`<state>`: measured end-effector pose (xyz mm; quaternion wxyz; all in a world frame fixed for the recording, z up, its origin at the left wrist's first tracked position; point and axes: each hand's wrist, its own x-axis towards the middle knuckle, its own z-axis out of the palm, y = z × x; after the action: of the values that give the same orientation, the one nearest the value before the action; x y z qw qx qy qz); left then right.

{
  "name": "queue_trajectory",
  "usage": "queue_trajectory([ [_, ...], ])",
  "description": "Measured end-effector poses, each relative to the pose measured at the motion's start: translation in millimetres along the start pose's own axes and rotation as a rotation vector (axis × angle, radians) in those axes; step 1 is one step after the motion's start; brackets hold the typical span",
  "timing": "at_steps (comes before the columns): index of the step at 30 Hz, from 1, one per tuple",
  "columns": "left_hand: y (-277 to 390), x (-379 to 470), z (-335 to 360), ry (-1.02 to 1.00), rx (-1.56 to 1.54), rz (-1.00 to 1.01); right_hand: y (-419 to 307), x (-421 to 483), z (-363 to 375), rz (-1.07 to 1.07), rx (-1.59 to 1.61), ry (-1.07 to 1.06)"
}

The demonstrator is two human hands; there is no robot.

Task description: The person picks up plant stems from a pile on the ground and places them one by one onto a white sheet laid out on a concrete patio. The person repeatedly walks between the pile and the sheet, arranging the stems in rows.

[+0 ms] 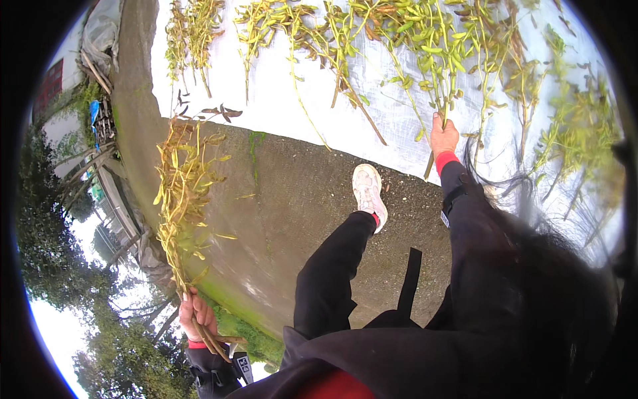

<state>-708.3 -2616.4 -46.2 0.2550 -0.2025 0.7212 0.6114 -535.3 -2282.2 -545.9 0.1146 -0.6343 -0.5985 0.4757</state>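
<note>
At the lower left, my left hand (197,315) grips the bare stems of a bundle of yellowed bean plants (182,199), whose pods and leaves point away from me. Over the white sheet (279,107), my right hand (443,135) is closed around the stalks of a greener bean plant (438,55) hung with many pods. A brown stalk end shows below that hand. Beside it lie more podded plants, among them a branching bean stalk (344,70) and a smaller upright-lying bunch (197,45) near the sheet's left corner.
My white shoe (369,192) stands on the gritty concrete (294,199) by the sheet's near edge. Blurred plants (578,124) lie at the sheet's right. Wooden poles (117,194), a blue plastic piece (94,117) and trees (55,209) line the left side. Loose hair hangs at the right.
</note>
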Motion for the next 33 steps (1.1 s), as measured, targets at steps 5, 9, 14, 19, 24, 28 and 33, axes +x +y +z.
queue_trajectory([
  [5, 11.6, 3.1, -24.7, -0.046, -0.056, -0.019, -28.6, -12.7, -14.6, 0.163, -0.219, 0.169],
  [9, 16.5, -2.3, -41.2, -0.013, -0.091, -0.029, -35.8, -3.5, -20.9, 0.223, -0.548, -0.375],
  [14, 30.0, -14.6, -51.7, -0.021, -0.142, -0.04, -50.7, -17.8, -84.0, 0.162, -0.703, -0.242],
  [19, 49.7, -38.2, -48.6, -0.006, -0.191, -0.051, -106.2, -84.1, -161.7, 0.323, -0.384, -0.839],
  [24, 67.9, -76.0, -41.2, -0.017, -0.224, -0.044, -164.3, -149.1, -237.9, -0.046, -0.164, -0.703],
  [28, 80.9, -116.1, -30.7, -0.057, -0.258, -0.014, -195.4, -162.9, -308.2, -0.353, -0.155, -0.721],
  [33, 89.2, -179.7, -18.8, -0.09, -0.301, -0.039, -198.3, -178.3, -426.0, -0.185, -0.093, -0.572],
])
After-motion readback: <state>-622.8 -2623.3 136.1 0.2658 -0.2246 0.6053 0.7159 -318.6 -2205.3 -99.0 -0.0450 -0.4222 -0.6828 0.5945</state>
